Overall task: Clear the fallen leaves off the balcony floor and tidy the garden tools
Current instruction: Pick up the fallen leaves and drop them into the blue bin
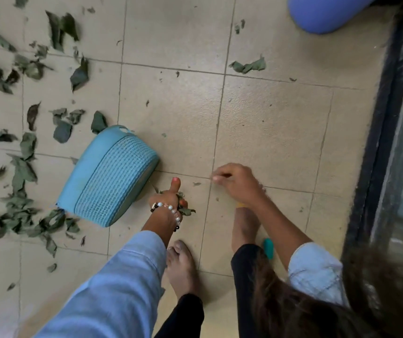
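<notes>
We see the left hand (168,200) with its fingers curled round a bunch of green leaves (183,206), thumb stuck out, just beside the base of a light-blue plastic basket (108,176) that lies on its side on the tiled floor (268,123). The basket sits at the hand's ten o'clock, its mouth facing the scattered leaves (22,172) spread farther out at nine and ten o'clock. At three o'clock from the left hand, the right hand (237,182) hangs low over the floor, fingers loosely curled; we cannot tell whether it pinches anything. Bare feet (183,267) stand at six o'clock.
</notes>
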Demonstrator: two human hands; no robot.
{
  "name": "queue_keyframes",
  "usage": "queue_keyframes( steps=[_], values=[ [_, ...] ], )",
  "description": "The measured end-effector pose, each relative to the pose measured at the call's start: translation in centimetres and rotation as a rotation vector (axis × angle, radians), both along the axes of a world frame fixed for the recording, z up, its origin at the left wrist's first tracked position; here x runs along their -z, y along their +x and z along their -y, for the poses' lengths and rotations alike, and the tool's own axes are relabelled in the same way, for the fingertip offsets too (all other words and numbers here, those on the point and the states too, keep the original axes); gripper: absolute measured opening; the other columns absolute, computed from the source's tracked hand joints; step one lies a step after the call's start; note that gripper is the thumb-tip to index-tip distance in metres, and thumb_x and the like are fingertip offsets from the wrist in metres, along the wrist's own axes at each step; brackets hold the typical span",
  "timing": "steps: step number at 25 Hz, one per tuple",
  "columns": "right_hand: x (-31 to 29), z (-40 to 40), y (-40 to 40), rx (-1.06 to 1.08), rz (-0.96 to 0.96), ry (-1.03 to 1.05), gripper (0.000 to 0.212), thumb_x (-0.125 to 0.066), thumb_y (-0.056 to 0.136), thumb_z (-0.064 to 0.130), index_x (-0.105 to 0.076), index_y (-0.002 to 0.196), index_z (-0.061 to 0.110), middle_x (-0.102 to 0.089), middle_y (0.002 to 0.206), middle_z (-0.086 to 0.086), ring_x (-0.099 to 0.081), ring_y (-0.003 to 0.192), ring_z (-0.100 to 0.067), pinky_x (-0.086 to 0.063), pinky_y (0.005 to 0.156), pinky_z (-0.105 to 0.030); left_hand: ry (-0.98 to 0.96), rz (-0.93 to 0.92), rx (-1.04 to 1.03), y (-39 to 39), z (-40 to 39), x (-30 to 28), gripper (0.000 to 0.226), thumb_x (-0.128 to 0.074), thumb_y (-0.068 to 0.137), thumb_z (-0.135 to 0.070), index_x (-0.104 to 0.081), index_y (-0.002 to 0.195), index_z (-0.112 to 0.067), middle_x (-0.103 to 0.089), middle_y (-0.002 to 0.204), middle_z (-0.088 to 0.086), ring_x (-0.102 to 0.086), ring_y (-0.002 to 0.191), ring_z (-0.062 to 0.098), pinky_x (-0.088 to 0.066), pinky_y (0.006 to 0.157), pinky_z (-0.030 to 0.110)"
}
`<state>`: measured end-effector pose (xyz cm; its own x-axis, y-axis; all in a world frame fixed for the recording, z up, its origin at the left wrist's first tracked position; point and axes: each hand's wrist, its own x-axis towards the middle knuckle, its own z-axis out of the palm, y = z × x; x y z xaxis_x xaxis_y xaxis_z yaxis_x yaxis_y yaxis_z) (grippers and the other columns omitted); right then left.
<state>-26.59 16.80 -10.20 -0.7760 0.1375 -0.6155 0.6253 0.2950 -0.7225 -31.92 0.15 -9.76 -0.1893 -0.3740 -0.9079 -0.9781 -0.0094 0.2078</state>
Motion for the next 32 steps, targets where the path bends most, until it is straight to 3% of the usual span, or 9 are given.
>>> queue_keyframes(
  steps=[3, 7, 11, 17, 21, 24, 26, 29, 32],
  values=[
    [4.9, -0.3, -0.3, -0.33, 0.098, 0.509, 0.021, -0.059, 0.086, 0.002, -0.069, 0.104, 0.007, -0.062, 0.105, -0.015, -0.058, 0.101, -0.031, -0.049, 0.082, -0.036, -0.042, -0.023, 0.064, 0.1, 1.5, 0.9, 0.044, -0.071, 0.086, -0.035, -0.046, 0.064, -0.006, -0.045, 0.056, 0.008, -0.036, 0.028, 0.015, -0.032, 0.04, 0.018],
    [9.0, 0.7, -1.0, -0.731, -0.141, 0.746, 0.021, -0.066, 0.068, -0.012, -0.064, 0.088, -0.005, -0.059, 0.087, -0.02, -0.06, 0.081, -0.035, -0.047, 0.055, -0.033, -0.036, -0.047, 0.129, -0.1, 2.8, 2.3, 0.043, -0.066, 0.088, -0.042, -0.052, 0.071, -0.005, -0.045, 0.057, 0.007, -0.037, 0.035, 0.016, -0.031, 0.041, 0.018],
    [9.5, -0.4, -1.6, -0.874, -0.085, 0.73, 0.016, -0.054, 0.087, 0.002, -0.061, 0.102, 0.002, -0.06, 0.101, -0.012, -0.058, 0.093, -0.028, -0.044, 0.074, -0.034, 0.025, -0.063, 0.149, 0.1, 3.0, 2.6, 0.04, -0.064, 0.089, -0.042, -0.06, 0.079, -0.003, -0.048, 0.058, 0.006, -0.037, 0.035, 0.012, -0.031, 0.037, 0.017],
    [0.7, 1.4, -3.7, 0.232, 0.089, -0.058, 0.007, -0.073, 0.082, 0.014, -0.068, 0.08, 0.009, -0.065, 0.078, -0.001, -0.054, 0.066, -0.004, -0.043, 0.066, -0.02, 0.184, -0.031, 0.204, -2.1, -2.7, -2.2, 0.049, -0.056, 0.092, -0.05, -0.066, 0.085, -0.003, -0.064, 0.071, 0.014, -0.04, 0.035, 0.012, -0.03, 0.034, 0.015],
    [-6.1, -1.0, -6.4, 0.178, 0.002, -0.029, 0.005, -0.07, 0.084, 0.013, -0.075, 0.085, 0.013, -0.051, 0.078, 0.016, -0.047, 0.078, 0.003, -0.038, 0.08, -0.024, 0.211, -0.093, 0.269, -6.3, -8.6, -6.4, 0.044, -0.062, 0.091, -0.042, -0.054, 0.071, -0.004, -0.05, 0.065, 0.014, -0.041, 0.039, 0.017, -0.034, 0.037, 0.018],
    [-8.7, -7.5, -10.2, 0.29, 0.057, -0.239, 0.015, -0.063, 0.09, 0.012, -0.075, 0.098, 0.01, -0.064, 0.094, 0.007, -0.055, 0.095, -0.002, -0.043, 0.087, -0.018, 0.173, -0.169, 0.275, -10.4, -12.6, -9.3, 0.039, -0.062, 0.093, -0.03, -0.059, 0.067, 0.0, -0.053, 0.057, 0.009, -0.039, 0.036, 0.015, -0.032, 0.035, 0.017],
    [-8.3, -11.8, -13.1, 0.411, 0.098, -0.117, 0.014, -0.064, 0.089, 0.011, -0.074, 0.099, 0.008, -0.071, 0.099, -0.002, -0.064, 0.096, -0.012, -0.047, 0.086, -0.02, 0.173, -0.197, 0.257, -13.5, -14.3, -9.7, 0.039, -0.061, 0.094, -0.032, -0.061, 0.07, -0.001, -0.053, 0.06, 0.007, -0.039, 0.039, 0.015, -0.032, 0.034, 0.017],
    [-4.4, -16.4, -17.0, 0.246, 0.14, 0.322, 0.021, -0.067, 0.086, 0.016, -0.07, 0.105, 0.007, -0.069, 0.107, -0.013, -0.063, 0.104, -0.027, -0.04, 0.086, -0.021, 0.149, -0.248, 0.203, -18.0, -15.9, -8.5, 0.043, -0.058, 0.094, -0.037, -0.056, 0.067, -0.003, -0.048, 0.059, 0.008, -0.038, 0.036, 0.014, -0.029, 0.033, 0.015],
    [0.8, -18.0, -20.7, 0.162, 0.219, 0.446, 0.039, -0.061, 0.089, 0.027, -0.058, 0.125, 0.012, -0.057, 0.122, -0.022, -0.051, 0.115, -0.037, -0.04, 0.095, -0.032, 0.124, -0.279, 0.16, -21.9, -16.8, -6.0, 0.044, -0.059, 0.094, -0.039, -0.053, 0.064, -0.007, -0.047, 0.057, 0.007, -0.036, 0.035, 0.014, -0.027, 0.033, 0.014]
  ],
)
